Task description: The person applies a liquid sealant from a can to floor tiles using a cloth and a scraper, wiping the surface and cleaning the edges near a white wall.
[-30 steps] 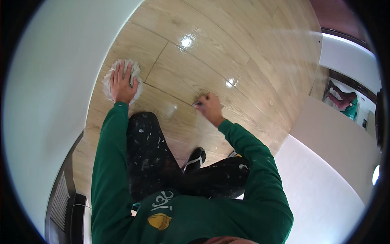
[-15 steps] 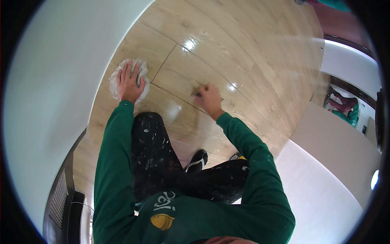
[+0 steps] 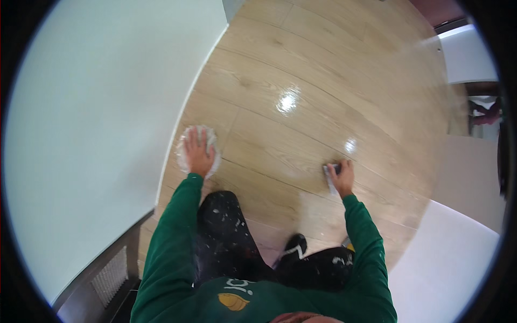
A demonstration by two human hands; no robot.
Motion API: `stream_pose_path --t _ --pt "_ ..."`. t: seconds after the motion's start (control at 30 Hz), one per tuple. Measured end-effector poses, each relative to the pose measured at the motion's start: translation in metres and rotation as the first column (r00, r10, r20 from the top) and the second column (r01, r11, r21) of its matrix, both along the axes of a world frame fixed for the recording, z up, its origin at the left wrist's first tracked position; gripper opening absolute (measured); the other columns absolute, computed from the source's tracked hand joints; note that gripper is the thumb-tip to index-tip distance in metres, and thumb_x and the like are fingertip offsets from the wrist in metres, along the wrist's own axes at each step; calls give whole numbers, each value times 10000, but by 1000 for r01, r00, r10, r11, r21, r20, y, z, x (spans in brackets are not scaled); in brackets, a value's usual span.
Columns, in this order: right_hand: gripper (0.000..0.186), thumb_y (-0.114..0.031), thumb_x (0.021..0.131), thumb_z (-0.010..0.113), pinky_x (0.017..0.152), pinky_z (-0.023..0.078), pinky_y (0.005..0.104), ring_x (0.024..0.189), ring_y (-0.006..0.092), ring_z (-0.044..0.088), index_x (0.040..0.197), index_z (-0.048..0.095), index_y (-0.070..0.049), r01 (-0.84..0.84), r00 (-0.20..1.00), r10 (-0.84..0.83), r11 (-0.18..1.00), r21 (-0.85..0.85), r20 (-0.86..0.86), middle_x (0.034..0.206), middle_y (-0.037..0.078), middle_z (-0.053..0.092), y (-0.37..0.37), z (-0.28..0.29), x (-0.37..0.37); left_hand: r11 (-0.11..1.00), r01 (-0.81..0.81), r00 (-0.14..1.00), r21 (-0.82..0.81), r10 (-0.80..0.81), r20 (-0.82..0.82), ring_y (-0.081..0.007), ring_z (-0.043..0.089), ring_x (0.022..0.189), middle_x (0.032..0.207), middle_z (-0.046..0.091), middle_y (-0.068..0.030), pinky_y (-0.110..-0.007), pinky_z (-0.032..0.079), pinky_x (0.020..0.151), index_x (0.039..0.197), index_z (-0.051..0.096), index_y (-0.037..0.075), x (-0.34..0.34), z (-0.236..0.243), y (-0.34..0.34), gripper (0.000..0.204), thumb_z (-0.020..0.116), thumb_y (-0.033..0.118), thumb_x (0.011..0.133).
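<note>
My left hand (image 3: 198, 155) lies flat with its fingers spread on a crumpled white cloth (image 3: 214, 168), which rests on the wood-look floor (image 3: 269, 145) close to the wall base. Farther right, my right hand (image 3: 344, 176) is closed around a small dark block (image 3: 336, 168) with a pale edge, held down at the floor. Its exact kind is hard to make out, since my fingers cover part of it. The two hands are well apart.
A white wall (image 3: 107, 107) runs along the left, with a dark-framed vent (image 3: 110, 274) at lower left. My knee (image 3: 221, 207) and shoe (image 3: 295, 246) are near. A yellow item (image 3: 350, 246) shows partly by my right leg. A white panel (image 3: 452, 247) stands right.
The view has shifted. My right hand has moved right across the floor, farther from the left hand, and the dark block shows more clearly. My left hand stays flat on the cloth.
</note>
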State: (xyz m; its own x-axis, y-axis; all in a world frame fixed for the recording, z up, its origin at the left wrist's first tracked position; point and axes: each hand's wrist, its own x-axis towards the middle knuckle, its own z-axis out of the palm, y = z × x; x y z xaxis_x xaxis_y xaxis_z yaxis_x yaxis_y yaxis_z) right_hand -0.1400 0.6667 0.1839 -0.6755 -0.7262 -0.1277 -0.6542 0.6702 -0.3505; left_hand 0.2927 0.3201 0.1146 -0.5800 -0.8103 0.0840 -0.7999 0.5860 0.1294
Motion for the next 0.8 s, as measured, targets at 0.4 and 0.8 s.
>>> stream_pose_path --t 0.4,0.8 --pt "423 -382 837 811 937 426 551 1058 438 540 1037 625 -59 64 991 -81 986 -153 -109 1080 208 561 10 -41 17 986 153 971 -69 -163 -172 -455 352 1534 1630 391 -320 -550 278 1253 1583 422 -16 -203 9 -120 721 608 396 1022" --pt "452 -422 839 800 915 422 548 1036 432 534 1059 644 -59 49 995 -60 989 -141 -78 1086 210 566 10 -53 23 996 81 997 -36 -81 0 -452 377 1517 1646 390 -293 -554 298 1236 1589 404 -14 -222 12 -241 725 547 437 1039"
